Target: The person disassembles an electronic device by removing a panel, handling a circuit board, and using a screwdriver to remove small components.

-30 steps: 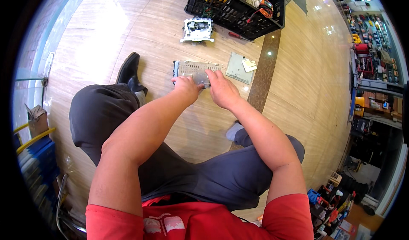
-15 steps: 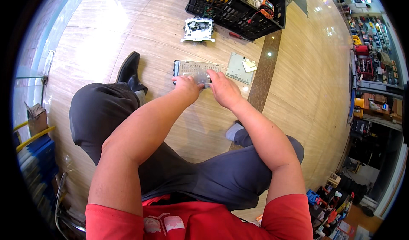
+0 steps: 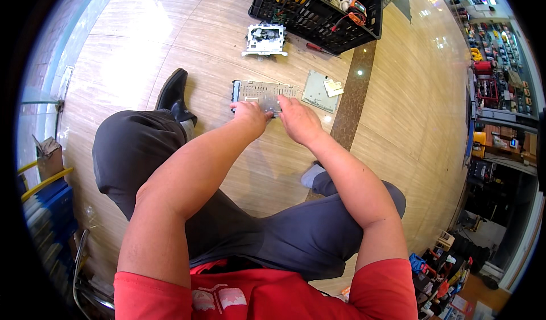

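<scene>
A flat, silver-grey metal device casing (image 3: 267, 88) with rows of slots lies on the floor before me, a dark front piece along its left end. My left hand (image 3: 250, 115) grips its near left edge, fingers bent over the metal. Against the near right part rests my right hand (image 3: 298, 120), its fingers on the top and the thumb low by the near edge. Both hands hide much of the near side. Right of the casing lies a loose metal cover plate (image 3: 316, 91), with a small cream-coloured piece (image 3: 334, 87) on it.
Farther off sits a white-framed mechanism (image 3: 265, 38). Behind it a black plastic crate (image 3: 307, 14) holds tools and an orange meter (image 3: 356, 13). A red-handled screwdriver (image 3: 321, 49) lies by the crate. Crowded shelves (image 3: 500, 64) stand at the right.
Almost nothing differs. Both hands remain on the casing, with only a slight shift of the right fingers.
</scene>
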Available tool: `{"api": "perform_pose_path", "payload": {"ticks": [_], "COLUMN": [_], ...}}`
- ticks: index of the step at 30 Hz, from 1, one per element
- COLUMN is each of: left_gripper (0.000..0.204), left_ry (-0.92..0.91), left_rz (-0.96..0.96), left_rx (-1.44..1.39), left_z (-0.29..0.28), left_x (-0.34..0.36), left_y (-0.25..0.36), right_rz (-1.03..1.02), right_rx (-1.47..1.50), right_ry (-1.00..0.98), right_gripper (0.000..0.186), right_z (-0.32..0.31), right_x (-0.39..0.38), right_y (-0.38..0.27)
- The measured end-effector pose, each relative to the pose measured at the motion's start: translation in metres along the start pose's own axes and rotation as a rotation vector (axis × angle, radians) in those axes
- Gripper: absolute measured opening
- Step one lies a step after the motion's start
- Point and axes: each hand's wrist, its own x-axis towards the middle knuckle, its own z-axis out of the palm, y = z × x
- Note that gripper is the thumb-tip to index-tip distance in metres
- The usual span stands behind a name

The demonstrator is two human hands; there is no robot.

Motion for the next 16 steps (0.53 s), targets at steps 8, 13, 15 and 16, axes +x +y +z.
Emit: {"api": "perform_pose_path", "payload": {"ticks": [8, 13, 15, 16], "left_gripper": [0.060, 0.060, 0.060, 0.060], "left_ry": [0.011, 0.008, 0.004, 0.000], "left_rz": [-0.006, -0.008, -0.012, -0.015], "left_rx": [-0.005, -0.004, -0.008, -0.012], "left_z": [0.002, 0.000, -0.001, -0.001], "left_x": [0.002, 0.000, 0.000, 0.000], "left_y": [0.001, 0.002, 0.002, 0.002], "right_rz": [-0.111, -0.079, -0.055, -0.043], "right_rx": [-0.005, -0.008, -0.007, -0.004], "right_ry": [0.095, 0.099, 0.084, 0.064], "right_gripper": [0.028, 0.018, 0.018, 0.021], "right_z": [0.002, 0.009, 0.012, 0.014], "right_x": [-0.002, -0.001, 0.000, 0.001], "right_y": [0.001, 0.004, 0.006, 0.007]}}
